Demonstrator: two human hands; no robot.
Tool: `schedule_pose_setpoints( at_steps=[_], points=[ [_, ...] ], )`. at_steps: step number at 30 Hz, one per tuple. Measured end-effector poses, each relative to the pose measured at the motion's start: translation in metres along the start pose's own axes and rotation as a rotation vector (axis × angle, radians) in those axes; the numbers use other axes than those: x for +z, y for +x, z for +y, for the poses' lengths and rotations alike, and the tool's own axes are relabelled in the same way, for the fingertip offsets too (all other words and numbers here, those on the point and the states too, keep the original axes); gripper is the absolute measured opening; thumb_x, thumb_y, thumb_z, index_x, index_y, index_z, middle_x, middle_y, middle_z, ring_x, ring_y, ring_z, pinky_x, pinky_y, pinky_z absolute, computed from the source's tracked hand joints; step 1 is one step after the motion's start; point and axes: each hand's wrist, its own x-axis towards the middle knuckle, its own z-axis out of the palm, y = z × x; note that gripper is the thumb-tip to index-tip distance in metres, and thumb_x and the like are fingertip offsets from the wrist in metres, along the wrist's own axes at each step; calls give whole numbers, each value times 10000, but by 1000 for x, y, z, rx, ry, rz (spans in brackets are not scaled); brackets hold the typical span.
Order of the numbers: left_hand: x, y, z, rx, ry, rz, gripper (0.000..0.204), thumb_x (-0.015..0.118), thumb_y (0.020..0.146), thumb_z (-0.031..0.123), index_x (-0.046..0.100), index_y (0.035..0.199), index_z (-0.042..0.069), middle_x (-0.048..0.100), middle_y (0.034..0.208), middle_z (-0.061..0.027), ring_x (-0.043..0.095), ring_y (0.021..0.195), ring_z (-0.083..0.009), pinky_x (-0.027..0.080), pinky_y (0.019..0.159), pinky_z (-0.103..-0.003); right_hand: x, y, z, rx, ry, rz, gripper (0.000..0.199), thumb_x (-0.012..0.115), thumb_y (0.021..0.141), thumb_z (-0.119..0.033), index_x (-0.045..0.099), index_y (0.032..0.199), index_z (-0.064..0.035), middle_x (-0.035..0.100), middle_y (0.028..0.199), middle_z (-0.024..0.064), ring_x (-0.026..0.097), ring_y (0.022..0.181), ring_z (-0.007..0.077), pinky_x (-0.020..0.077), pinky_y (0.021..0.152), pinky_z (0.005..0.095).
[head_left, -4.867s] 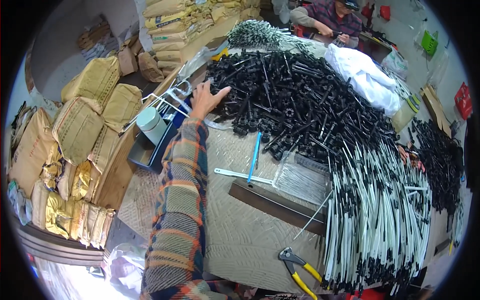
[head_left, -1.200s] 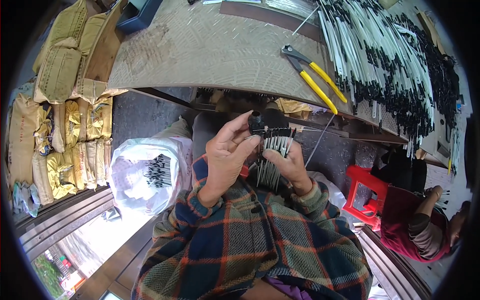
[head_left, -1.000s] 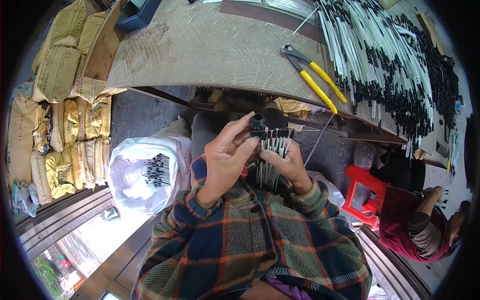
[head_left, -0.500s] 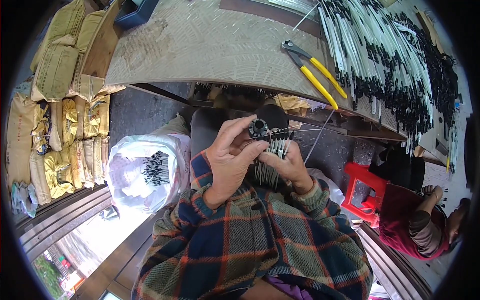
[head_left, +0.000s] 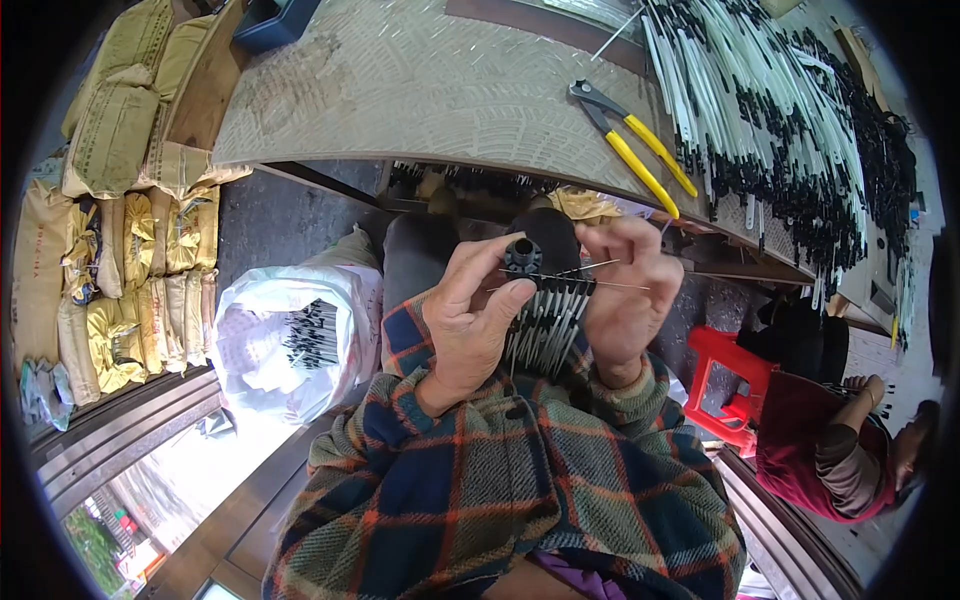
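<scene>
My left hand (head_left: 470,320) pinches a black notched round hub (head_left: 522,256), which looks like an umbrella runner, above my lap. A row of thin pale ribs with black ends (head_left: 545,335) hangs beside it, strung along a thin wire (head_left: 612,284). The wire's ends stick out toward my right hand (head_left: 632,295). That hand is raised at the right of the ribs, fingers apart and loosely bent. Whether its fingers touch the wire I cannot tell.
Yellow-handled pincers (head_left: 640,160) lie on the worn table (head_left: 400,100), left of a pile of white and black ribs (head_left: 760,120). A white bag (head_left: 250,350) with ribs inside stands at my left. At right are a red stool (head_left: 705,370) and another person (head_left: 825,440).
My right hand has let go of the ribs and moved up and right, its fingers spreading. The hub, still in my left hand, has shifted slightly; the ribs hang more in view.
</scene>
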Motion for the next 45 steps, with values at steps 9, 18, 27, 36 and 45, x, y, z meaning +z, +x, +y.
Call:
schedule_pose_setpoints(
  at_steps=[9, 18, 27, 36, 45],
  points=[
    [-1, -2, -1, -2, -25, 4, 340, 636, 791, -2, 560, 1121, -36, 525, 1018, -42, 534, 887, -94, 435, 784, -208, -1, -4, -8, 42, -154, -120, 195, 500, 877, -86, 464, 1050, -5, 496, 1013, 164, 559, 925, 276, 474, 846, 427],
    [-6, 0, 2, -98, -103, -1, 324, 617, 826, 51, 554, 1131, -38, 530, 1000, -32, 519, 853, -78, 412, 748, -182, 12, -25, -18, 597, -356, -90, 308, 690, 733, -66, 522, 982, -1, 539, 944, 47, 504, 843, 92, 400, 731, 215],
    [-9, 0, 10, -181, -156, -10, 327, 622, 826, 70, 554, 1121, -57, 531, 986, -32, 515, 844, -77, 411, 739, -185, 7, -18, -14, 665, -233, -152, 188, 629, 790, -106, 541, 932, -19, 541, 771, -17, 467, 669, 38, 388, 597, 196],
    [-12, -6, 17, -43, 35, -42, 319, 630, 810, 39, 565, 1106, -60, 534, 969, -43, 523, 797, -74, 426, 686, -181, 11, -18, -11, 593, -225, -225, 187, 652, 758, -124, 532, 869, -31, 497, 723, -11, 445, 627, 57, 363, 558, 208],
    [-15, -7, 13, -51, 79, -57, 381, 614, 838, 154, 531, 1103, -107, 598, 1005, -126, 559, 897, -151, 424, 829, -265, 9, -17, -17, 599, -275, -197, 146, 626, 783, -105, 516, 822, -17, 501, 744, 26, 451, 645, 98, 376, 583, 237]
  ],
)
